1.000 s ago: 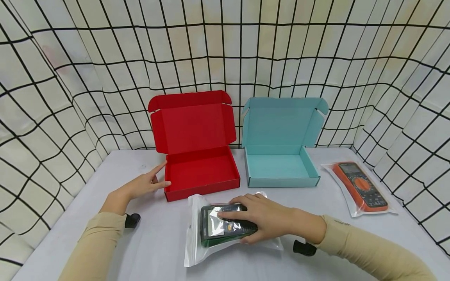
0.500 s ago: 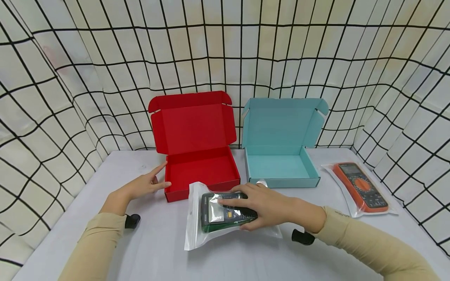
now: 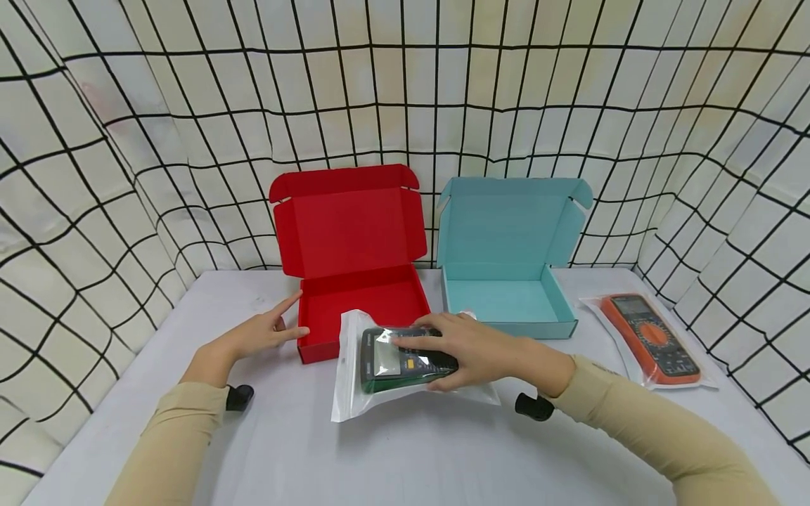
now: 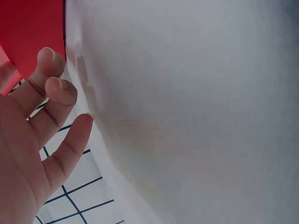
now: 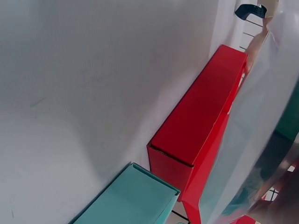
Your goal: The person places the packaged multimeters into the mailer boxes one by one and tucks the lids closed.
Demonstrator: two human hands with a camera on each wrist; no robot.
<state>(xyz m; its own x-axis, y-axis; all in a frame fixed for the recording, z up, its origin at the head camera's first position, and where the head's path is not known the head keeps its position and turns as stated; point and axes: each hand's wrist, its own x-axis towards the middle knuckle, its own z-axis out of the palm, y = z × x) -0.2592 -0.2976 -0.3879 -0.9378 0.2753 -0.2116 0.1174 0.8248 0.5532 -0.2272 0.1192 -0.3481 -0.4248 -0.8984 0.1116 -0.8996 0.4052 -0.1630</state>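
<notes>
My right hand (image 3: 465,351) grips a dark multimeter with a green edge (image 3: 382,369) in a clear plastic bag (image 3: 348,372), raised off the table before the red box. In the right wrist view, part of the bag (image 5: 252,112) shows at the right edge. The open red box (image 3: 361,302) has its lid standing up at the back. Against its left side rests my left hand (image 3: 256,335), thumb and index finger spread along the wall. The left wrist view shows this hand's other fingers (image 4: 63,93) loosely bent, holding nothing.
An open light-blue box (image 3: 506,309) stands right of the red one, lid upright. Farther right lies an orange multimeter (image 3: 652,337) in a clear bag on the white table (image 3: 443,457). A white wall with a black grid (image 3: 436,91) encloses the back and sides.
My right hand has lifted the bagged multimeter off the table and carried it forward, closer to the red box. My left hand has stayed at the red box's left side.
</notes>
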